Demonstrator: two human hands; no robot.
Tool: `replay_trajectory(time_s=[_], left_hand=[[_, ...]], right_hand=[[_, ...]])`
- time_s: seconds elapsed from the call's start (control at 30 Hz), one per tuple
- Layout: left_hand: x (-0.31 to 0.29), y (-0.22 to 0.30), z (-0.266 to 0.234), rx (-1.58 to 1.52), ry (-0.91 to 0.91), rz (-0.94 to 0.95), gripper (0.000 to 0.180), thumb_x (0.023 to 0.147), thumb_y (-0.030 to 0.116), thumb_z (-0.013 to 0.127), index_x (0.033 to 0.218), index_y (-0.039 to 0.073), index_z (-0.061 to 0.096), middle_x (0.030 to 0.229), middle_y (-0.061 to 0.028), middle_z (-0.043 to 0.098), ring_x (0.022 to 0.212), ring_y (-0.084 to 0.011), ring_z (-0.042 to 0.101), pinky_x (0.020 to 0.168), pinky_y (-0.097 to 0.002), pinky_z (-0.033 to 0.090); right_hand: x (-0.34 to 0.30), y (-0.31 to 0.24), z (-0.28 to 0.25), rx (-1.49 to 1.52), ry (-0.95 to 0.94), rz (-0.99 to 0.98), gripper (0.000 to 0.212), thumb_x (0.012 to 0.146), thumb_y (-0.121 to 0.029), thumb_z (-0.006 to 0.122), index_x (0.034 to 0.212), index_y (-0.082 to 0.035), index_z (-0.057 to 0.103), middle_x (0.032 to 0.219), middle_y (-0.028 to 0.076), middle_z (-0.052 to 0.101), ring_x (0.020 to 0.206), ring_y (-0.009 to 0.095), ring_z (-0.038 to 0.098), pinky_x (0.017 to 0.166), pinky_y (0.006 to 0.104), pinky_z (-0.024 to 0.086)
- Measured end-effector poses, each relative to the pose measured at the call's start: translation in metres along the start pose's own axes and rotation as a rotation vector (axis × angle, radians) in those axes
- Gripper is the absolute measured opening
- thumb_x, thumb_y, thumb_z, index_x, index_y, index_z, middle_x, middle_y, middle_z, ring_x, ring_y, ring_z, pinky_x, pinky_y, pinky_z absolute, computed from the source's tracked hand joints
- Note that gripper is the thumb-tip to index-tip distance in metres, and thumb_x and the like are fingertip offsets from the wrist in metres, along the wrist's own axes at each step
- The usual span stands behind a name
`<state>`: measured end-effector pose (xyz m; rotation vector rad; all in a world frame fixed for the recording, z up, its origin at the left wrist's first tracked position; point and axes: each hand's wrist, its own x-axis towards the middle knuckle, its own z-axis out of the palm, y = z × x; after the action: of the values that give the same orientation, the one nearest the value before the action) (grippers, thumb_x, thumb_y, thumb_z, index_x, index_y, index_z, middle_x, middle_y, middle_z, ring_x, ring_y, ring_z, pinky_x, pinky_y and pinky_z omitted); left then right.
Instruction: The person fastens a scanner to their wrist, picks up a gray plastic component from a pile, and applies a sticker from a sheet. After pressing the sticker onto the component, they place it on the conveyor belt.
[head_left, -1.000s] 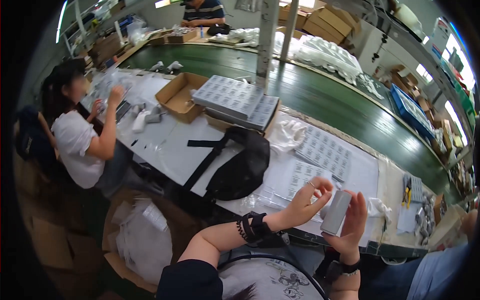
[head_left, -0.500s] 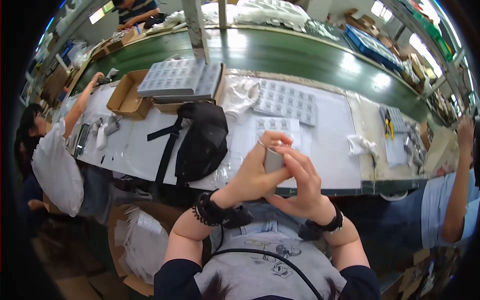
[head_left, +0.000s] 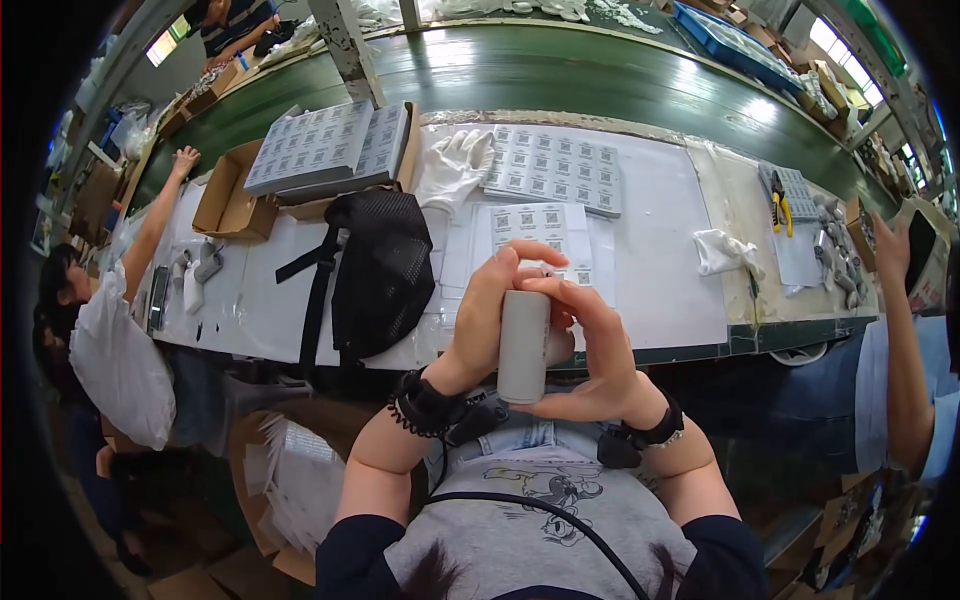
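Observation:
A light grey cylinder (head_left: 522,350) stands nearly upright between my hands, with a rounded grey part showing behind its right side. My left hand (head_left: 478,322) is closed against its left side, fingers bent over the top. My right hand (head_left: 606,350) grips it from the right, its thumb near the lower end and its fingers at the upper end. Just beyond my hands lies a white sheet of square-code stickers (head_left: 525,222). A thicker stack of grey sticker sheets (head_left: 560,168) lies behind that, beside white gloves (head_left: 452,170).
A black mesh bag (head_left: 385,275) lies left of my hands. Behind it stand an open cardboard box (head_left: 215,205) and stacked sticker sheets (head_left: 310,145). Yellow-handled pliers (head_left: 780,208) and a crumpled white glove (head_left: 722,252) lie to the right. Co-workers sit at both sides.
The cylinder has turned so its long side now shows, and both hands have shifted their hold. The view has shifted slightly. The left co-worker's arm reaches farther out.

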<state>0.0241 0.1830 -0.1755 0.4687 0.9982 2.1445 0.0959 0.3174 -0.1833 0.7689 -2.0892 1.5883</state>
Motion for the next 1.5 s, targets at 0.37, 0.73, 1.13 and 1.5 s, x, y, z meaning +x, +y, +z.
replay_trajectory(time_s=[0.37, 0.73, 1.13, 1.5], left_hand=[[-0.014, -0.014, -0.013, 0.471, 0.026, 0.312, 0.037, 0.094, 0.026, 0.035, 0.123, 0.002, 0.032, 0.104, -0.0074, 0.047, 0.087, -0.0109, 0.049, 0.072, -0.0248, 0.042], [-0.014, -0.017, 0.004, 0.405, 0.085, 0.157, 0.034, 0.091, 0.014, 0.046, 0.122, 0.0, 0.041, 0.104, -0.0058, 0.045, 0.083, -0.0094, 0.05, 0.073, -0.0219, 0.042], [0.001, 0.008, -0.014, 0.536, 0.08, 0.368, 0.028, 0.087, 0.019, 0.054, 0.107, -0.001, 0.054, 0.097, -0.006, 0.053, 0.082, -0.0088, 0.051, 0.069, -0.0208, 0.042], [0.005, -0.006, -0.021, 0.231, 0.119, 0.248, 0.047, 0.092, 0.037, 0.039, 0.115, -0.003, 0.048, 0.102, -0.0094, 0.057, 0.086, -0.012, 0.054, 0.078, -0.0268, 0.043]], right_hand=[[0.006, 0.02, -0.01, 0.01, 0.042, -0.088, 0.1, 0.051, -0.009, 0.083, 0.132, -0.008, 0.024, 0.125, 0.021, 0.04, 0.114, 0.03, 0.043, 0.097, 0.0427, 0.034], [0.004, 0.032, 0.001, -0.519, 0.406, -0.278, 0.073, 0.058, -0.013, 0.077, 0.119, -0.008, 0.038, 0.119, 0.018, 0.042, 0.109, 0.034, 0.044, 0.089, 0.0414, 0.039], [0.002, 0.015, -0.026, -0.29, 0.187, -0.035, 0.056, 0.063, -0.006, 0.073, 0.114, -0.003, 0.05, 0.104, 0.016, 0.054, 0.091, 0.025, 0.056, 0.067, 0.0284, 0.048], [-0.004, 0.015, -0.021, -0.298, 0.253, 0.029, 0.045, 0.065, 0.0, 0.069, 0.107, 0.006, 0.054, 0.086, 0.013, 0.058, 0.075, 0.017, 0.056, 0.065, 0.0247, 0.045]])
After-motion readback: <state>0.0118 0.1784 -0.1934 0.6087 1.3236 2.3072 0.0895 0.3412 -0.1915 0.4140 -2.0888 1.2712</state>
